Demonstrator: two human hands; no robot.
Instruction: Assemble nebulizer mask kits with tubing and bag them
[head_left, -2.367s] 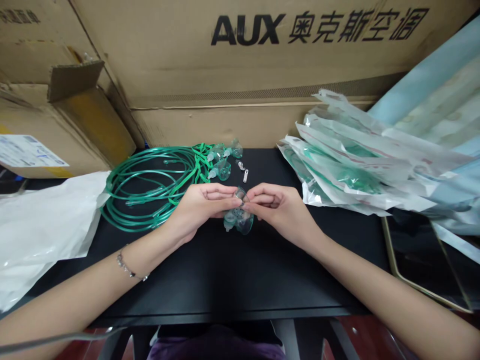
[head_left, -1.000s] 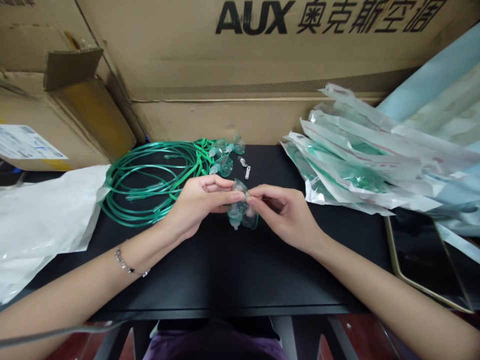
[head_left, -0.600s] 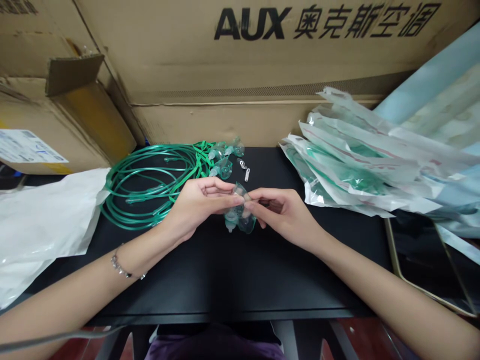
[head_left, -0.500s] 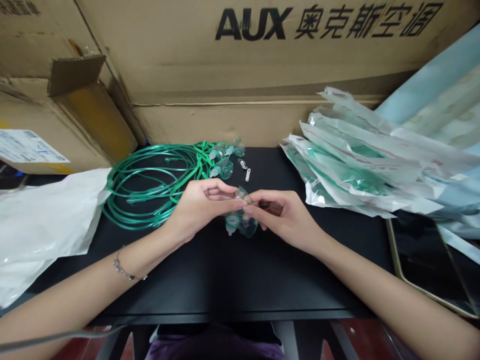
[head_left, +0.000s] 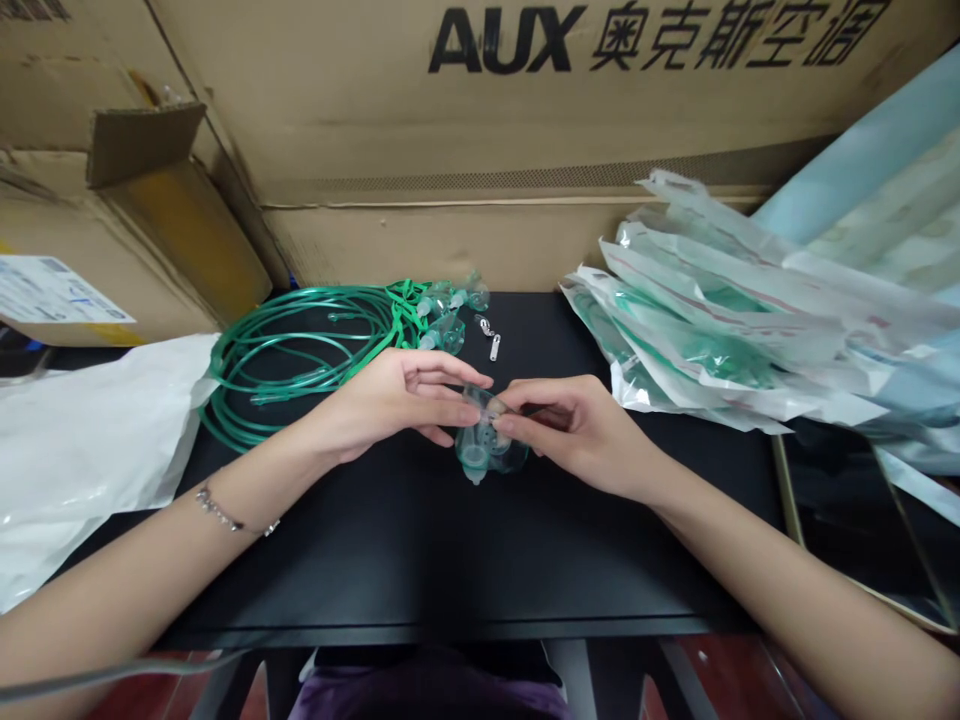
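Observation:
A small clear green plastic mask (head_left: 486, 445) is at the middle of the black table (head_left: 450, 560), its lower end touching the tabletop. My right hand (head_left: 577, 430) pinches its upper edge with thumb and fingers. My left hand (head_left: 390, 400) lies just left of it, fingers half stretched and apart, their tips near the mask's top; it no longer grips the mask. Behind the hands lie a coil of green tubing (head_left: 300, 350), several more green mask parts (head_left: 450, 310) and small metal clips (head_left: 491, 340).
A heap of sealed clear packets with green contents (head_left: 712, 320) fills the right side. A white plastic bag (head_left: 82, 440) lies at the left. Cardboard boxes (head_left: 487, 130) wall the back. A gold-edged dark tray (head_left: 855, 510) is at the right.
My left hand has loosened its pinch on the mask and drawn back a little to the left, fingers spreading. The right hand keeps its hold, and the mask has dropped slightly.

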